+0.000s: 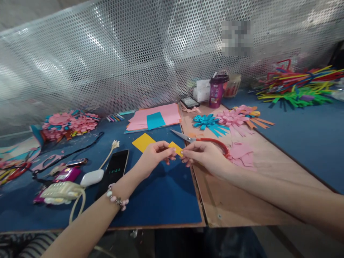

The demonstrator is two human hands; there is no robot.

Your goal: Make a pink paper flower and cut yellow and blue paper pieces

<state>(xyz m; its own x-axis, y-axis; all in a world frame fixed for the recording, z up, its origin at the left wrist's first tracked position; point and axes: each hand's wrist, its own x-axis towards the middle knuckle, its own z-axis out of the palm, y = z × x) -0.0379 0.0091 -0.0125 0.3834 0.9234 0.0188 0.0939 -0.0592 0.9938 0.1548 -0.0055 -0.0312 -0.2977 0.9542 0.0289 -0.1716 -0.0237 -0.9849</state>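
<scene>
Between my two hands is a small piece of yellow paper (176,148), pinched at both ends above the table. My left hand (158,154), with a beaded bracelet on the wrist, grips its left end. At the other end, the fingertips of my right hand (201,154) are closed on it. A larger yellow sheet (143,142) lies flat just beyond my left hand. Scissors (185,136) with red handles rest behind my right hand, which partly covers them. Pink paper scraps (242,154) lie to the right of that hand.
Stacked pink sheets (156,116) lie at the back with a blue piece (156,120) on top. Paper flowers (206,122) and a purple cup (215,93) stand to the right. A phone (118,163), white case (92,177) and cable sit left. Perforated metal (120,53) rises behind.
</scene>
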